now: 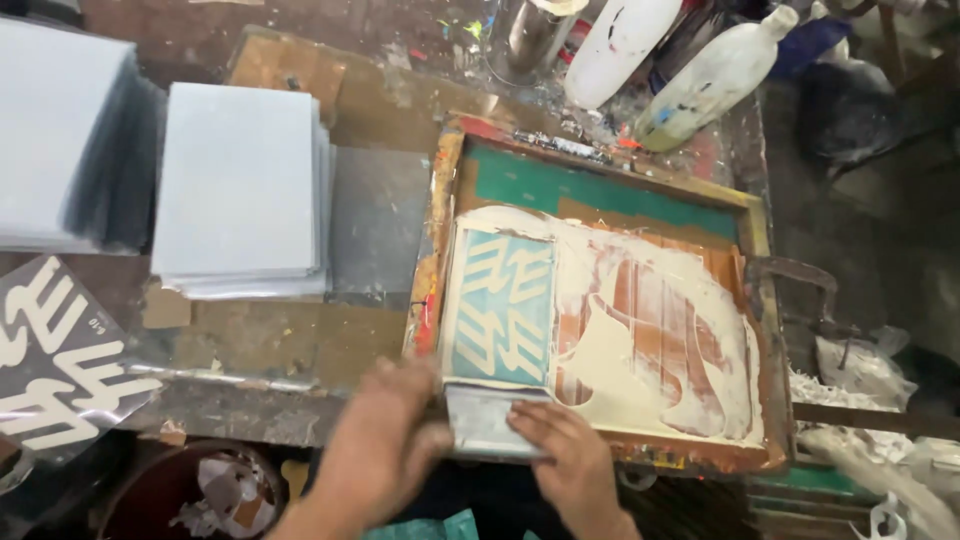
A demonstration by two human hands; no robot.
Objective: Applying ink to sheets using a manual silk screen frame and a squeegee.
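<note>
Seen from above: a wooden screen-printing frame (600,170) lying flat on a stained, paint-splashed desk (270,340), its mesh smeared with thick cream-white ink (650,370) over reddish-brown patches, with a teal stencil panel (502,305) at the frame's left showing bold pale shapes. At the near edge of the frame, just below the stencil panel, a grey squeegee blade (482,418) held flat against the mesh. Left hand (385,450) wrapped over the blade's left end, grip clenched on it, fingers curled and somewhat blurred. Right hand (562,450) laid on the blade's right end, fingers spread flat and pressing down, grip grasping the same blade. Left of the frame, a neat stack of pale blue-grey sheets (240,190), with a bare grey sheet (380,220) between stack and frame; farther left, a second, taller pile of sheets (55,130), partly out of frame. At the near left corner, a clear printed sheet (50,370) bearing the same pale shapes as the stencil. Beyond the frame, a metal can (530,35) and two white plastic bottles (705,80) streaked with paint, lying tilted. Below the desk edge, a dark round bucket (180,495) holding crumpled scraps.
</note>
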